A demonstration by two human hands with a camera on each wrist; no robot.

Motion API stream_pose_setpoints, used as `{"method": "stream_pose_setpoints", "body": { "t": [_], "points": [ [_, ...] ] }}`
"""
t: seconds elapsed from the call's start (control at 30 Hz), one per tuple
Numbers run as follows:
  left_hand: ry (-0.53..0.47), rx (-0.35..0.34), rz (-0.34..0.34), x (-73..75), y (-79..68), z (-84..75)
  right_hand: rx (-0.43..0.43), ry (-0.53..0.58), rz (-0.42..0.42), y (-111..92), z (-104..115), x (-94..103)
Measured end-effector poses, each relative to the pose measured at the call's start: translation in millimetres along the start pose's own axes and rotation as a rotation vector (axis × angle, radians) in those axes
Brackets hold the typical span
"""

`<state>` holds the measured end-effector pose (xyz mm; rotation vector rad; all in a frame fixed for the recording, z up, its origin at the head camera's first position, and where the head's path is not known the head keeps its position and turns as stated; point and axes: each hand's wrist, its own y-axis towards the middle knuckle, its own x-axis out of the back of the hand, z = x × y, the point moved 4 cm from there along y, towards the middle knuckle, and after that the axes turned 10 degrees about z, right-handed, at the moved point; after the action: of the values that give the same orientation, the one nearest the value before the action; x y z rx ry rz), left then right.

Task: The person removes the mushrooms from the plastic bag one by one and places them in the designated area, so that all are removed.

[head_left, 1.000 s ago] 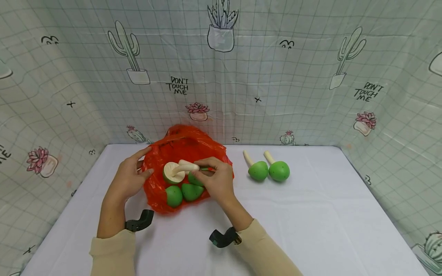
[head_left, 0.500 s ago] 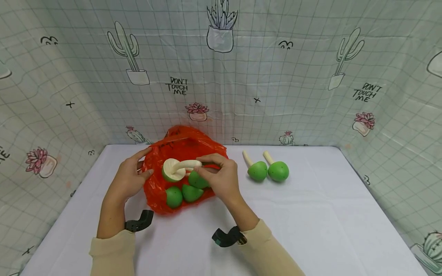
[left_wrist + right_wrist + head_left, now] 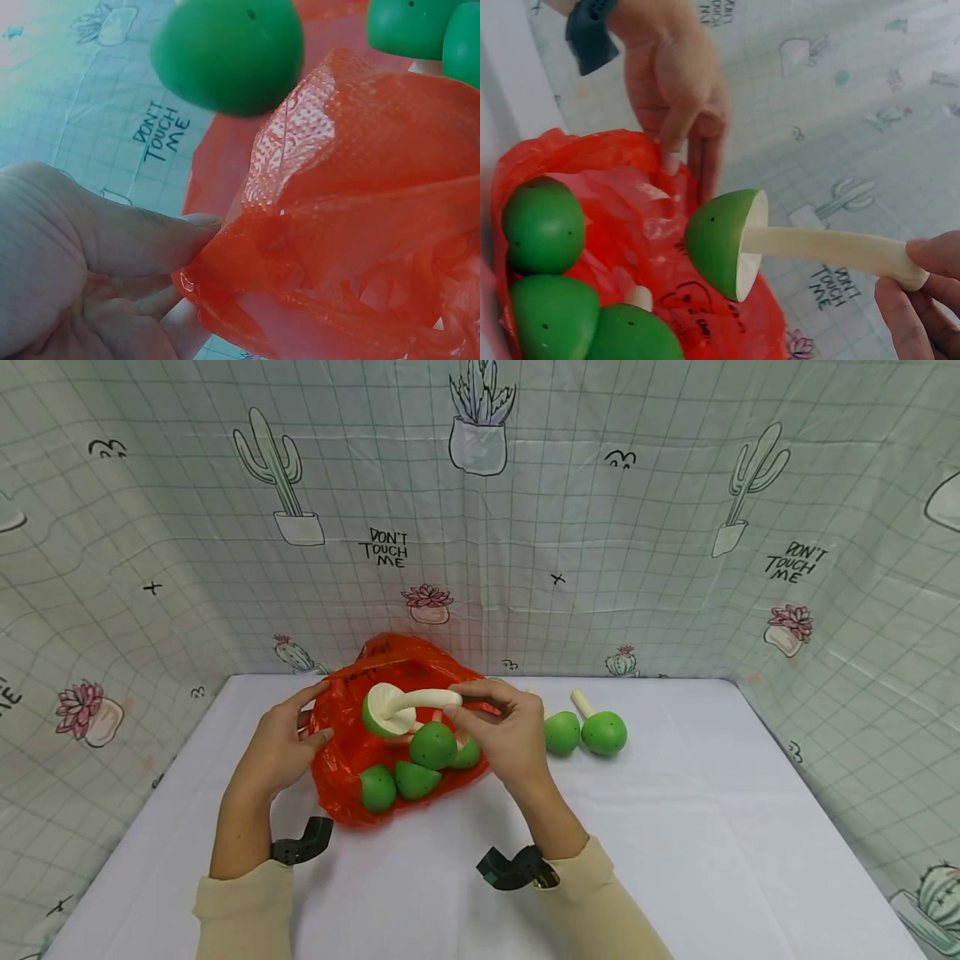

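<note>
A red plastic bag (image 3: 345, 735) lies spread on the table with several green-capped toy mushrooms (image 3: 378, 788) in its mouth. At the bag's left edge my left hand (image 3: 279, 747) pinches the plastic between thumb and fingers; the left wrist view shows the thumb (image 3: 150, 236) on the bag's rim. Over the bag my right hand (image 3: 506, 731) pinches the stem end of a toy mushroom (image 3: 416, 700). That mushroom lies sideways in the air, its green cap (image 3: 720, 240) pointing left and its pale underside showing in the right wrist view.
Right of the bag, two more green-capped mushrooms (image 3: 604, 732) lie on the white-covered table (image 3: 675, 827), one partly hidden behind my right hand. A grid-patterned cloth (image 3: 555, 527) printed with cacti rises behind the table and along its sides.
My right hand has lifted the pinched mushroom up and to the right, and more of the mushrooms beneath now show. The left hand stays on the bag's edge.
</note>
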<state>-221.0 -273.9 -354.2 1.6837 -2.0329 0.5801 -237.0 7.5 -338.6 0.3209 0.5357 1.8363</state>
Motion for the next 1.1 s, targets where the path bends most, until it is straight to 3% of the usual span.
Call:
{"method": "stream_pose_setpoints", "body": {
  "t": [0.6, 1.1],
  "points": [
    [0.004, 0.001, -0.005, -1.8, -0.3, -2.6, 0.088, 0.025, -0.166, 2, 29, 53.4],
    [0.019, 0.003, -0.011, -2.9, -0.1, -5.0, 0.075, 0.042, -0.415, 0, 23, 119.3]
  ]
}}
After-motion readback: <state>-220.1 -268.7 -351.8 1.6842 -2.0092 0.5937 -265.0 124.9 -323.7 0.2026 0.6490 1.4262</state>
